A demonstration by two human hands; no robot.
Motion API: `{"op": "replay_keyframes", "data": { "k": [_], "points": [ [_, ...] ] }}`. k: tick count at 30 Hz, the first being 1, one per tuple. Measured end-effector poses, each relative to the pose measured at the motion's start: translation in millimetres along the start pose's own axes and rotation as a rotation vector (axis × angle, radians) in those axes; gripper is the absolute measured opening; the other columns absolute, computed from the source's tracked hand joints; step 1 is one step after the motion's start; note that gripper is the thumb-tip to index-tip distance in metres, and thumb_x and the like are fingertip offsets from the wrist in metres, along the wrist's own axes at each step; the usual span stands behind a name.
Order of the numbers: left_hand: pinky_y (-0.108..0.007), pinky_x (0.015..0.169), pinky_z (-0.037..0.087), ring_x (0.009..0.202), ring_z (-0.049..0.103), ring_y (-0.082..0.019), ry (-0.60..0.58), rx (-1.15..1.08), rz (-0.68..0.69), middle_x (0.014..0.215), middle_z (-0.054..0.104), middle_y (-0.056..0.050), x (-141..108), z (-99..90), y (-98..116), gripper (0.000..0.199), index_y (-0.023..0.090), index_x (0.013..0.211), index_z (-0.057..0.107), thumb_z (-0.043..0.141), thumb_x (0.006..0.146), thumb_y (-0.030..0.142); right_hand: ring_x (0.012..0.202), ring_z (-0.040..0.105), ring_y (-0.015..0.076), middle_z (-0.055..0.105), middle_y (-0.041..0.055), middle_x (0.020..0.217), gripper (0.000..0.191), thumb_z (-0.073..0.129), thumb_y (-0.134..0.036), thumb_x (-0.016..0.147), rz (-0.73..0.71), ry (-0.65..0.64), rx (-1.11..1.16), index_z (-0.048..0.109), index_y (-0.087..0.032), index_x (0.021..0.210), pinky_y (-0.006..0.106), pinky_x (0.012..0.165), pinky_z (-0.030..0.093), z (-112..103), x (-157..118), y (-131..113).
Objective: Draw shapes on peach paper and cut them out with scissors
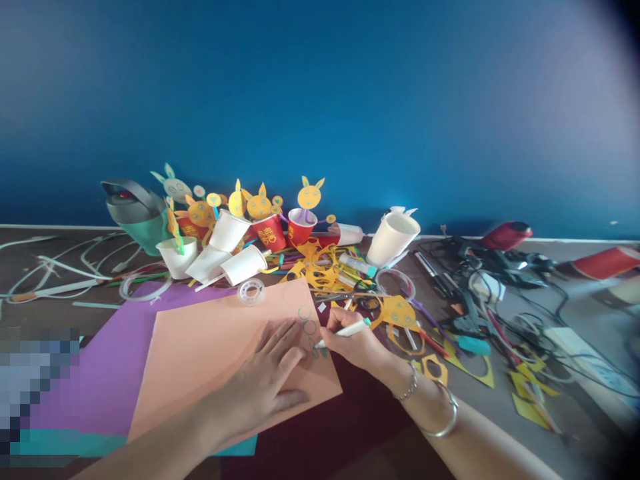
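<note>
My left hand lies flat on a sheet of peach card, pressing it down with the fingers spread. My right hand grips a white marker pen, its tip touching the card near its right edge. Small green-outlined circles are drawn on the card beside the tip. The right wrist wears a chain bracelet and a metal bangle. A roll of clear tape stands at the card's far corner.
Purple paper lies under the card's left side. Paper cups with yellow rabbit cutouts crowd the wall, among orange paper scraps, scissors and a glue stick. Black cables and tools and a power strip lie to the right.
</note>
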State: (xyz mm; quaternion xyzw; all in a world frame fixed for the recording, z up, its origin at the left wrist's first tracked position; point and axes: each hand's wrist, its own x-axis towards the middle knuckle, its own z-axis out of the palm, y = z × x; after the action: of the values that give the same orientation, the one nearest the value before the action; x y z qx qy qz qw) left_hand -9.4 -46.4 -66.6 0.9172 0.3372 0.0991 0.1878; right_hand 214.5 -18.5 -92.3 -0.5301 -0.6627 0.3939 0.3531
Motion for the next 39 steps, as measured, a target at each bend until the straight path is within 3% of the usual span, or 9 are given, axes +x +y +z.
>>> {"op": "replay_keyframes", "data": {
  "k": [12, 19, 29, 39],
  "points": [
    [-0.058, 0.108, 0.024, 0.139, 0.022, -0.031, 0.005, 0.016, -0.003, 0.149, 0.029, -0.017, 0.5, -3.1, 2.2, 0.046, 0.021, 0.120, 0.048, 0.058, 0.084, 0.047, 0.045, 0.035, 0.0072, 0.043, -0.0058, 0.047, 0.029, 0.058, -0.019, 0.069, -0.015, -0.004, -0.096, 0.035, -0.020, 0.052, 0.019, 0.041, 0.025, -1.3, 0.4, -4.4],
    [-0.058, 0.109, 0.021, 0.140, 0.019, -0.029, 0.011, -0.002, 0.006, 0.150, 0.027, -0.016, -1.0, 0.8, -0.8, 0.043, 0.022, 0.119, 0.047, 0.057, 0.084, 0.046, 0.044, 0.039, 0.0078, 0.046, -0.0056, 0.049, 0.026, 0.057, -0.023, 0.073, 0.049, -0.020, 0.034, 0.037, -0.021, 0.056, 0.019, 0.041, 0.027, -2.4, 1.0, -5.1],
    [-0.058, 0.108, 0.024, 0.139, 0.021, -0.030, 0.013, 0.004, -0.003, 0.150, 0.028, -0.016, 0.0, -0.6, 0.0, 0.045, 0.021, 0.118, 0.049, 0.057, 0.084, 0.047, 0.045, 0.037, 0.0075, 0.044, -0.0056, 0.049, 0.029, 0.058, -0.023, 0.072, -0.006, -0.008, -0.032, 0.036, -0.020, 0.054, 0.019, 0.041, 0.026, -1.2, 0.7, -5.0],
    [-0.057, 0.109, 0.023, 0.139, 0.020, -0.030, 0.018, 0.025, 0.010, 0.150, 0.028, -0.017, -2.0, 1.9, -1.2, 0.046, 0.020, 0.120, 0.047, 0.055, 0.085, 0.048, 0.043, 0.040, 0.0080, 0.047, -0.0048, 0.046, 0.026, 0.055, -0.017, 0.069, 0.051, -0.041, -0.003, 0.035, -0.021, 0.053, 0.019, 0.040, 0.026, -4.9, 2.1, -13.1]
  ]
}}
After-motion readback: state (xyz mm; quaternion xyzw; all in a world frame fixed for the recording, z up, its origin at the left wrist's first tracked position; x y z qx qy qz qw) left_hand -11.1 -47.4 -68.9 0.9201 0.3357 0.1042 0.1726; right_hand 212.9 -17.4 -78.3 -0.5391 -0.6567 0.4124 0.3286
